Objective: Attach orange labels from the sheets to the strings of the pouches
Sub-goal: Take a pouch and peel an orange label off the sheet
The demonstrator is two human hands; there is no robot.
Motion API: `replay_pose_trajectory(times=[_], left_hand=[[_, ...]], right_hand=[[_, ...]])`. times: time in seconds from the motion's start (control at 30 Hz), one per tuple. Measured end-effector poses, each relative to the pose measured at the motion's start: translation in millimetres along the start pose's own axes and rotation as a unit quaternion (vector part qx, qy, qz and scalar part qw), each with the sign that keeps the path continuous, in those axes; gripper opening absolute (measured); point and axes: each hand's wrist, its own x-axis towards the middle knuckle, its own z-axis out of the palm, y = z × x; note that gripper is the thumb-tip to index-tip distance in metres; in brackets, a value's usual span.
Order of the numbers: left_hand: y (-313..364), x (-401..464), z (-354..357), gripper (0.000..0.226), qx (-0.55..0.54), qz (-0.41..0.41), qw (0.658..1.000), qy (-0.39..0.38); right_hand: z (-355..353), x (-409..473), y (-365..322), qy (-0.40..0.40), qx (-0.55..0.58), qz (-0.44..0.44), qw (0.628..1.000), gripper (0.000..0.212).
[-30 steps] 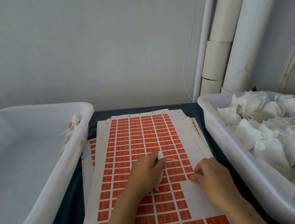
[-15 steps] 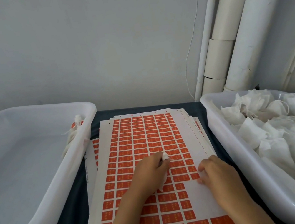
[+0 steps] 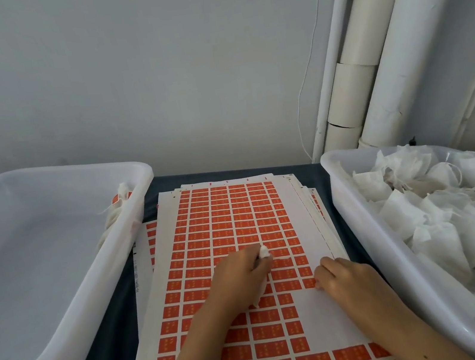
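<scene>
Care with the peel matters here, we judge: our right hand (image 3: 345, 276) rests curled, knuckles up, on the bare near-right patch of the label sheet (image 3: 226, 235), fingertips at the edge of an orange label (image 3: 309, 283), which should lift by one corner without creasing. Just left and farther, our left hand (image 3: 240, 276) grips a white pouch (image 3: 263, 251), string toward the labels; the pouch bin (image 3: 359, 222) waits right, another bin (image 3: 130, 226) left.

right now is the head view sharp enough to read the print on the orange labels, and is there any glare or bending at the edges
Head view: light is soft and even, no glare on the label sheet; print on the labels shows only as faint blurred marks, unreadable; the pipes lean and the left tub rim curves, wide-angle distortion; the left hand holding a pouch looks slightly soft.
</scene>
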Motion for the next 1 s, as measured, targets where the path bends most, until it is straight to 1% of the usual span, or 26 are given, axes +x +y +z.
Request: replay_pose_trajectory(times=[0.03,0.1,0.17,0.23,0.37,0.4,0.47,0.63,0.8,1.0], left_hand=[[0.1,0.0,0.1,0.028,0.001,0.0,1.0,-0.001],[0.3,-0.4,0.1,0.026,-0.003,0.0,1.0,-0.004],[0.0,-0.8,0.4,0.025,-0.01,0.0,1.0,-0.005],[-0.4,-1.5,0.4,0.026,-0.014,-0.002,1.0,-0.003],[-0.9,-0.5,-0.1,0.027,-0.013,-0.001,1.0,-0.003],[-1.0,-0.5,0.2,0.027,-0.013,-0.002,1.0,-0.003],[-1.5,-0.3,0.7,0.027,-0.01,-0.002,1.0,-0.002],[-1.6,0.1,1.4,0.029,-0.005,0.0,1.0,-0.002],[-1.2,-0.5,0.7,0.027,-0.007,0.001,1.0,-0.007],[-1.6,-0.2,0.8,0.028,-0.004,-0.003,1.0,-0.004]], right_hand=[[-1.7,0.0,0.3,0.001,-0.011,0.002,1.0,0.045],[-8.1,1.6,-1.3,0.044,-0.004,0.007,0.999,0.051],[-10.2,2.2,-2.0,0.011,0.018,-0.001,1.0,0.048],[-4.8,3.4,3.3,0.003,0.032,-0.022,0.999,0.045],[-8.2,3.5,6.6,-0.019,0.043,-0.021,0.999,0.043],[-7.5,3.1,6.4,-0.013,0.048,-0.02,0.999,0.043],[-3.8,3.6,6.0,0.002,0.042,-0.024,0.999,0.044],[-1.0,2.3,4.3,-0.018,0.003,-0.031,0.999,0.045],[-0.4,3.6,4.3,-0.008,-0.001,-0.038,0.999,0.046],[-5.9,-1.2,6.1,-0.042,-0.027,-0.054,0.997,0.045]])
